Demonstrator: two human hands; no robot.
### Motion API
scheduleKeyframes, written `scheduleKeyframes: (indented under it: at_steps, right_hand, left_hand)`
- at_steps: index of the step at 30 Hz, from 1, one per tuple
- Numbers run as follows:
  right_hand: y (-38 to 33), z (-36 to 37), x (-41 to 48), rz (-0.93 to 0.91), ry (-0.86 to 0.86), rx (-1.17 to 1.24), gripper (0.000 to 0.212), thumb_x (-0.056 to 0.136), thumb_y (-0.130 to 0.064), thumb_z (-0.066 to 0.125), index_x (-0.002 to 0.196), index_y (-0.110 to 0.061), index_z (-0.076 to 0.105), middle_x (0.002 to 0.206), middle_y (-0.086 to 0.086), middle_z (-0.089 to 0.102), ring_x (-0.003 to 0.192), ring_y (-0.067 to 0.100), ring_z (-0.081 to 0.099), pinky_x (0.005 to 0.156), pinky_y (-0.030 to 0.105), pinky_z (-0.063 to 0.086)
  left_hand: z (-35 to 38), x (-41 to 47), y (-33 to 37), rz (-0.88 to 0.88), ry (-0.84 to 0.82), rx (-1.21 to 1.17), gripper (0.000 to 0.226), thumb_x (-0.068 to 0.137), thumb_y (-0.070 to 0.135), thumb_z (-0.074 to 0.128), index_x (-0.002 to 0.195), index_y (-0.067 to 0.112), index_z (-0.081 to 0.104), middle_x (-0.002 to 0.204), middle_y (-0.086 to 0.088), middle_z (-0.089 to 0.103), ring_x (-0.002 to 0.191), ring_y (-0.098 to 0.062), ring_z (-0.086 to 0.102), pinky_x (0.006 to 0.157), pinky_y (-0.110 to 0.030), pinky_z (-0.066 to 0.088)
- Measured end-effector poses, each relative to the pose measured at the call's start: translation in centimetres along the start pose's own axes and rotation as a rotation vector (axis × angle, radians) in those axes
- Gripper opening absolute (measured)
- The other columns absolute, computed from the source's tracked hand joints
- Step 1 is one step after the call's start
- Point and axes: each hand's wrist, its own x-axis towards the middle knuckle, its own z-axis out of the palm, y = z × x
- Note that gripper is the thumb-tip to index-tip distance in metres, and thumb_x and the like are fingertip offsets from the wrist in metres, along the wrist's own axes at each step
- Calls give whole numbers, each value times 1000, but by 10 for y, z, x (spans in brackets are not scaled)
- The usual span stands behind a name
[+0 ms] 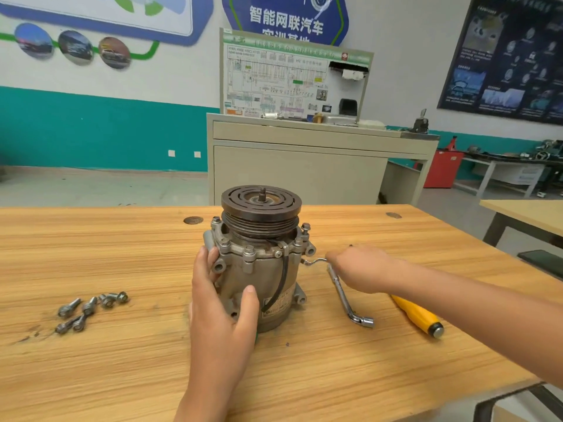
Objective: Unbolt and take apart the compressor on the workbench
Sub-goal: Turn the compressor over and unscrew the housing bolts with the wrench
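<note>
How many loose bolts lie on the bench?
6, all left of the compressor: four bolts in a row, two nearer the camera. Blur could hide another.

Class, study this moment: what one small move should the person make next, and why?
Probably lift the silver L-shaped socket wrench with the right hand and seat it on a flange bolt: the left hand steadies the grey metal compressor, and several bolts stand unremoved in its top flange.

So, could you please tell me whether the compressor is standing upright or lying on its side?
Upright: the compressor stands on end on the workbench, pulley on top, left hand gripping its body.
</note>
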Motion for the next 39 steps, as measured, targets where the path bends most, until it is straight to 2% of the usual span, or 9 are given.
scheduleKeyframes:
  at_steps: [3,6,10,16,18,20,33,36,39]
  right_hand:
    - [15,-1,-6,108,63,135,31,100,-33,30,120,-17,47,104,8,62,91,27,55,63,30,35]
    - [24,-13,-21,205,216,341,37,97,-44,33,115,-21,54,100,2,63,87,22,54,60,29,36]
    - [18,-40,-39,114,400,461,37,96,-43,32,116,-25,58,105,-1,65,91,19,56,70,31,44]
    - [-7,-65,-48,52,389,164,37,100,-37,29,129,-23,47,102,3,65,90,22,60,62,26,37]
    - [-14,-68,-45,63,387,-66,31,101,-29,31,127,-17,44,77,4,59,67,23,56,51,25,33]
    - [-21,-71,-42,65,364,-203,23,99,-19,36,119,-12,45,57,-1,38,46,17,35,40,24,24]
    - [-13,-71,-36,143,270,-169,14,98,-15,34,99,-13,48,57,-2,32,46,12,30,39,24,21]
    - [-12,-68,-37,136,281,-206,17,97,-10,36,109,-8,47,55,-1,32,44,13,30,37,24,23]
    - [-17,-65,-40,99,309,-278,45,92,-1,39,136,1,29,52,1,29,40,15,27,34,24,21]
  left_hand:
    - [0,0,-2,13,2,19,70,77,32,51,126,58,9,142,26,32,134,-7,34,108,-51,33]
    - [1,-1,-2,14,10,43,69,77,32,51,127,56,9,144,18,34,134,-8,34,108,-52,32]
    - [2,-2,-2,8,1,60,71,78,33,50,133,48,9,144,17,33,134,-8,34,109,-52,31]
    - [1,-2,-1,-5,-11,67,71,78,34,49,131,55,6,139,30,30,134,-5,33,107,-53,33]
    - [1,-3,-1,-6,-12,70,71,78,35,49,132,53,6,140,28,31,134,-5,33,107,-53,33]
    - [1,-3,-2,-6,-7,68,71,78,34,49,134,47,7,141,26,32,134,-4,33,108,-53,32]
    - [0,-2,1,-3,-23,59,70,78,35,48,124,61,3,132,45,22,133,-3,33,107,-53,33]
    - [0,-2,2,-3,-26,61,69,78,35,48,122,64,3,132,45,22,132,-3,34,107,-53,33]
    - [1,-2,0,-3,-22,53,69,78,35,48,127,58,6,132,44,23,132,-3,34,107,-53,32]
